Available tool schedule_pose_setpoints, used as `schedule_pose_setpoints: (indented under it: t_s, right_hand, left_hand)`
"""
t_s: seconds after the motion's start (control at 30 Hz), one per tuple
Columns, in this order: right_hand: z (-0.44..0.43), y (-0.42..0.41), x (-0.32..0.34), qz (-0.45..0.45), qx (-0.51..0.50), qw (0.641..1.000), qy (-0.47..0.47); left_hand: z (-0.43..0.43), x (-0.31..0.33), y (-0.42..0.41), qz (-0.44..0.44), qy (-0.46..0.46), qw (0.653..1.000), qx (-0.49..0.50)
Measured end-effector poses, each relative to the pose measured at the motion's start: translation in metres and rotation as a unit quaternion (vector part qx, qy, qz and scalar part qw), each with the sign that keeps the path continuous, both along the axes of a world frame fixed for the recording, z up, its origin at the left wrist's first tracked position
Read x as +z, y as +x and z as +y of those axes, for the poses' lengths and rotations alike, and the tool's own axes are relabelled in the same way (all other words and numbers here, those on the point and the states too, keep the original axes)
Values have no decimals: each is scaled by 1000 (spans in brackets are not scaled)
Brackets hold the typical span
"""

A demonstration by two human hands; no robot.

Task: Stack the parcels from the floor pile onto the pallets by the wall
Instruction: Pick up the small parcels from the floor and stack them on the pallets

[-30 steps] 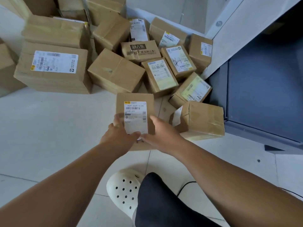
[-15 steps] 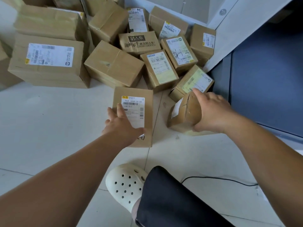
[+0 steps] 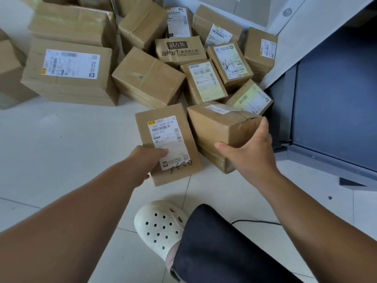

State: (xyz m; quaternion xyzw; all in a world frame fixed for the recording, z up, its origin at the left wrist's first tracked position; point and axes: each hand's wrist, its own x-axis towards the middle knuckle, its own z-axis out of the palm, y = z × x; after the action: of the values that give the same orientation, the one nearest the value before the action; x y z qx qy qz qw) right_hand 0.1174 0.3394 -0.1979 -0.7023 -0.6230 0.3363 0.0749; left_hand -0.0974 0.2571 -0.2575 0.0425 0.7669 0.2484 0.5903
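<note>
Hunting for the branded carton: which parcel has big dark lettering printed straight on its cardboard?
The printed parcel mid-pile, directly behind the blue-headed-label parcel; the others show stick-on labels or plain tape.

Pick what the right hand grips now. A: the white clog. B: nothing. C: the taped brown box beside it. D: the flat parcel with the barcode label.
C: the right hand curls round the near corner of the taped brown box, while the left hand pinches the flat labelled parcel.

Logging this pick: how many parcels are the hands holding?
2. A flat brown cardboard parcel with white label in the left hand; a taped brown cardboard box in the right hand. No third shows behind either hand.
</note>
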Motion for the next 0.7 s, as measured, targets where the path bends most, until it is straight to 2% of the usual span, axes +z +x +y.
schedule_pose_setpoints:
  t_s: [0.1, 0.27, 0.43, 0.7]
  right_hand:
    - [-5, -3, -5, 15, 8, 1000, 15]
    - [-14, -8, -8, 46, 13, 999, 22]
    - [-21, -18, 2, 83, 9, 996, 15]
    - [-18, -69, 38, 152, 73, 983, 69]
  left_hand:
    - [-9, 3, 4, -57, -4, 995, 77]
    - [-21, 15, -3, -51, 13, 983, 177]
    - [-43, 28, -14, -43, 41, 970, 236]
    - [-86, 65, -60, -10, 96, 958, 270]
